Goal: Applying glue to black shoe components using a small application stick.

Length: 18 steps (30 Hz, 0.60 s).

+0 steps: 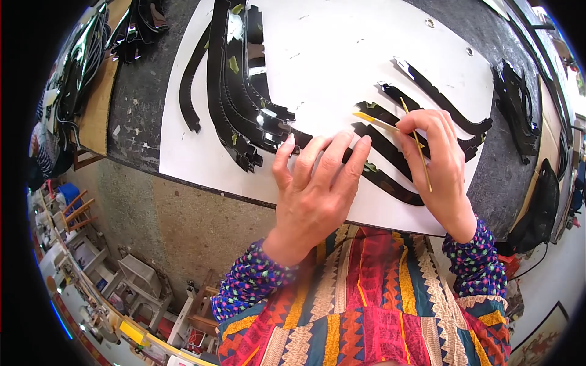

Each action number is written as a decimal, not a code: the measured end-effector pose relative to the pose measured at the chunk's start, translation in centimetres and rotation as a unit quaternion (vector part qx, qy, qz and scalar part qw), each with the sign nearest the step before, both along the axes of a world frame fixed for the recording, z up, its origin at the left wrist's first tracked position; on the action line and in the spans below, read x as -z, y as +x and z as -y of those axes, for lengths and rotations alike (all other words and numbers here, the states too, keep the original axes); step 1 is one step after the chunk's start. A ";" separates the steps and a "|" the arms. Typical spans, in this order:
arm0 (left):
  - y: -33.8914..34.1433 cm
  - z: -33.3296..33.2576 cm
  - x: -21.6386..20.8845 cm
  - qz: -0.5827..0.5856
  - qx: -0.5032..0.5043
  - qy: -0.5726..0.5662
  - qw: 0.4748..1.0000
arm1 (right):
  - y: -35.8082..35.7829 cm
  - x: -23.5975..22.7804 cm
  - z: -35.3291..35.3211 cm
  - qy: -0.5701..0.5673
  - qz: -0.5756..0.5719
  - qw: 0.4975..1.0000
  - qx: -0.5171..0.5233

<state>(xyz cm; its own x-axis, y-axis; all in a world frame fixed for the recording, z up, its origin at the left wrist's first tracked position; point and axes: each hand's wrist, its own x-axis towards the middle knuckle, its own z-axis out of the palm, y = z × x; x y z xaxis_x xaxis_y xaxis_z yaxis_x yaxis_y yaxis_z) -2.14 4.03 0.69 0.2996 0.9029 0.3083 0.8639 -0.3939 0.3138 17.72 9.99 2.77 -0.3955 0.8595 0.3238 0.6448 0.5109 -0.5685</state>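
Observation:
My left hand (317, 195) lies palm down with its fingers spread. Its fingertips press on the end of a curved black strip (302, 139) on a white board (342, 43). In my right hand (441, 161), the fingers pinch a small flat brush (373, 120) with a yellowish tip, just above the black strips. A thin yellow-brown stick (425, 171) also lies across those fingers. Several shorter black strips (442, 97) rest beneath and beyond this hand. Long curved black strips (223, 91), shiny and partly overlapping, lie at the left of the board.
Bundles of black strips hang or lie at the far left (137, 27) and on the dark table (137, 116) to the right (517, 110). The board has metal eyelets (469, 52) at its far right edge. Below the table at left stand a small wooden stool (77, 210) and workshop equipment.

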 end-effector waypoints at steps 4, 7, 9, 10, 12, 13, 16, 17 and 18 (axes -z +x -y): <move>0.1 -0.2 -0.2 -0.001 0.003 0.006 1.000 | 0.0 0.4 1.0 0.027 -0.021 0.999 0.019; 0.1 0.1 0.1 -0.005 -0.001 0.008 1.000 | 0.3 -0.2 1.7 0.030 -0.064 0.997 0.038; 0.0 0.2 0.2 -0.008 -0.006 0.011 1.000 | 0.4 -0.2 2.6 -0.018 -0.109 0.993 0.047; 0.1 0.2 0.0 -0.008 -0.010 0.005 1.000 | 0.3 -0.3 3.2 -0.109 -0.158 0.979 0.071; 0.2 0.2 0.0 -0.009 -0.013 -0.002 1.000 | 0.1 0.0 3.7 -0.197 -0.210 0.952 0.103; 0.3 0.1 0.1 -0.006 -0.015 0.007 1.000 | 0.1 0.2 3.6 -0.198 -0.209 0.952 0.104; 0.4 0.0 0.1 -0.008 -0.018 0.019 1.000 | -0.4 0.3 3.6 -0.103 -0.137 0.981 0.088; 0.3 0.1 0.1 -0.014 -0.019 0.023 0.999 | -0.7 0.1 3.7 -0.105 -0.138 0.981 0.088; 0.4 0.1 0.0 -0.015 -0.019 0.021 0.999 | -0.9 -0.3 3.7 -0.103 -0.117 0.984 0.088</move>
